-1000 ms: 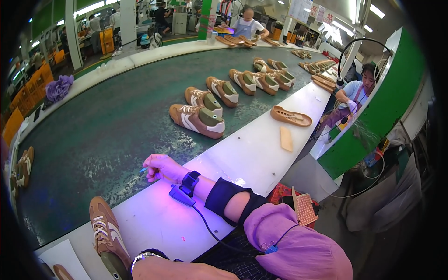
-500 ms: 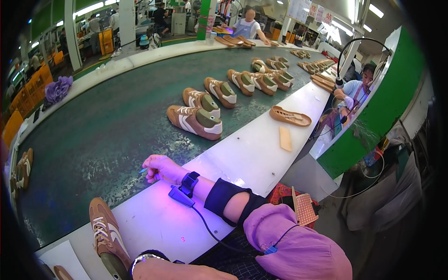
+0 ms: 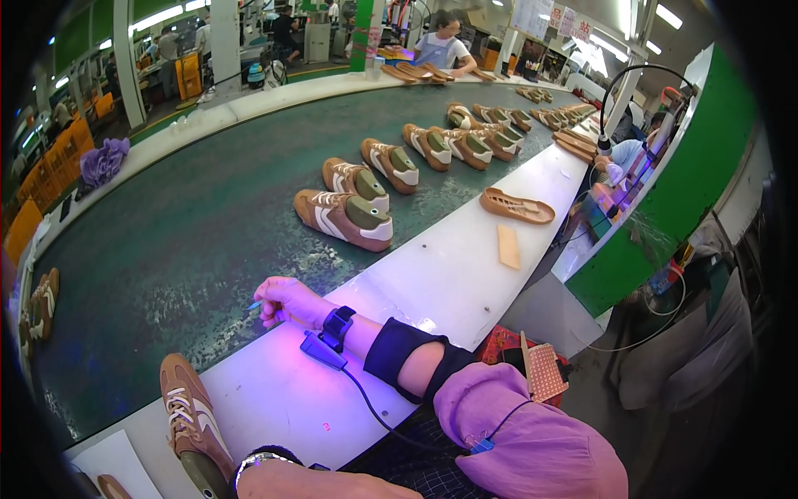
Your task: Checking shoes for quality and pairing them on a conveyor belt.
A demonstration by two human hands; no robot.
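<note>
My right hand (image 3: 284, 299) rests at the edge of the dark green conveyor belt (image 3: 191, 241), fingers closed on a small blue-tipped pen (image 3: 255, 306). A black wrist strap with a cable (image 3: 332, 333) sits on that wrist, lit by purple light. My left hand (image 3: 249, 466) shows only as a wrist with a watch at the bottom edge. It lies against the heel of a brown sneaker with white stripes (image 3: 193, 416) on the white ledge (image 3: 432, 283). Its fingers are hidden.
Several brown sneakers on lasts ride the belt, the nearest (image 3: 342, 219) ahead of my right hand. A loose sole (image 3: 517, 207) and a tan insole (image 3: 508, 246) lie on the ledge. Other people work at the far end and on the right. A red basket (image 3: 507, 349) sits below.
The sneakers on the belt have drifted slightly toward the left. Both my hands stay where they were.
</note>
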